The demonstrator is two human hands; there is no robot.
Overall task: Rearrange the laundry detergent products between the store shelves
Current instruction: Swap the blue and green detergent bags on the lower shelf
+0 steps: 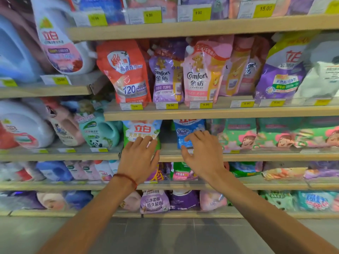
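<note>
reaching into the shelf (266, 156): left hand (138, 158) rests open-fingered on the green pouch (141, 130), right hand (201, 153) spread wide at the blue pouch (189, 132); next, probably grip both and lift.

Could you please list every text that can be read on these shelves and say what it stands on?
"Comfort 金纺": pink spouted pouch
"Comfort 金纺": purple spouted pouch
"120": orange-red plastic pouch
"立白": green-and-white pouch
"15.00": yellow top-shelf price tag
"9.90": yellow middle-shelf price tag
Other small print: too blurred.
</note>
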